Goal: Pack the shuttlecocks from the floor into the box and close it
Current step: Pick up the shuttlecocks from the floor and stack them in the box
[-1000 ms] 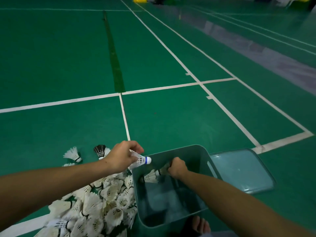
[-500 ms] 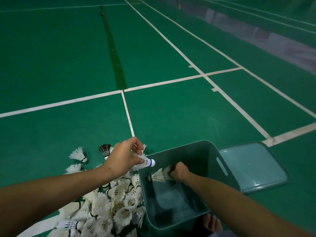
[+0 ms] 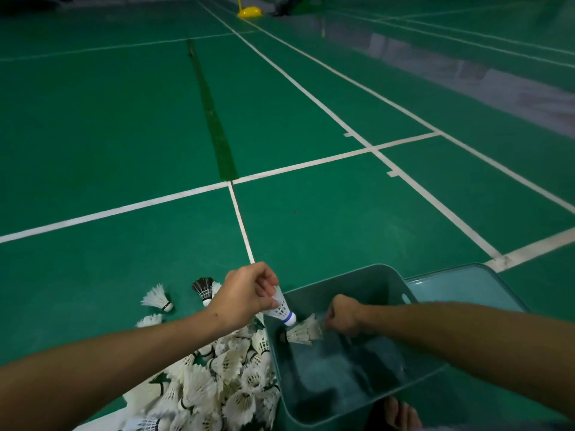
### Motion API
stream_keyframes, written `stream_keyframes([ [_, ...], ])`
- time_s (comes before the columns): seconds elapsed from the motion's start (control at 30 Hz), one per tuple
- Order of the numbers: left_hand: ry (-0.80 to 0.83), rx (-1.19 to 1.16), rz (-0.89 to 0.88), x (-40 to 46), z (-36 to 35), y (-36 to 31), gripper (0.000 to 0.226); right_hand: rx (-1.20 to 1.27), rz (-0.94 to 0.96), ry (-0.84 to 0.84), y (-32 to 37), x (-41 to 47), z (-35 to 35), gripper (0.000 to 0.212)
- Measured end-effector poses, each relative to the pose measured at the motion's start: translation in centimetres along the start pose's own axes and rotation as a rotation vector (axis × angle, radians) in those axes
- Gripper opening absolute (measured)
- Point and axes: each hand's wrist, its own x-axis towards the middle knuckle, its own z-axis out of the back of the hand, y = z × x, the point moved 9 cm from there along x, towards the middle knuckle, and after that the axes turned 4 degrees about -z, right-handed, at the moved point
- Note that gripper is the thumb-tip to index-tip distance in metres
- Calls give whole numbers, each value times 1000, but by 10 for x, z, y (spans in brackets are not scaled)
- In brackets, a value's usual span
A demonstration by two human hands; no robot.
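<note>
White shuttlecock [image 3: 281,309] pinched in left hand [image 3: 245,295] over box [image 3: 373,281] rim; right hand [image 3: 342,314] inside box, gripping feathered shuttlecock [image 3: 305,332].

L hand [image 3: 245,295] tipped its shuttlecock [image 3: 281,309] cork-down over box [image 3: 367,279].

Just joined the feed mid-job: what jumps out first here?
A big pile of shuttlecocks on the green floor, left of the open box. The left hand holds a blue-banded shuttlecock over the box's rim; the right hand holds another inside it. The lid lies behind the box.
</note>
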Motion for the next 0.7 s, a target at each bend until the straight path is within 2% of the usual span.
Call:
stream_keyframes([
  [0.07,48,17,-37,-1,-4,-11,29,-12,146,-22,27,-27,25,31],
  [0.17,131,105,-129,-6,-15,-35,23,-14,392,-55,63,-73,52,61],
  [0.2,162,142,-158,-8,-20,-43,22,-31,458,-70,70,-86,56,64],
  [0.4,176,385,-299,-8,-35,-77,20,-170,658,-230,73,-114,61,28],
  [0.53,44,481,-293,-2,-46,-84,10,-261,628,-309,57,-106,61,21],
  [0.6,-2,429,-215,5,-59,-72,10,-329,528,-361,37,-91,61,20],
  [0.7,70,317,-22,18,-95,-35,11,-451,299,-364,2,-62,62,21],
])
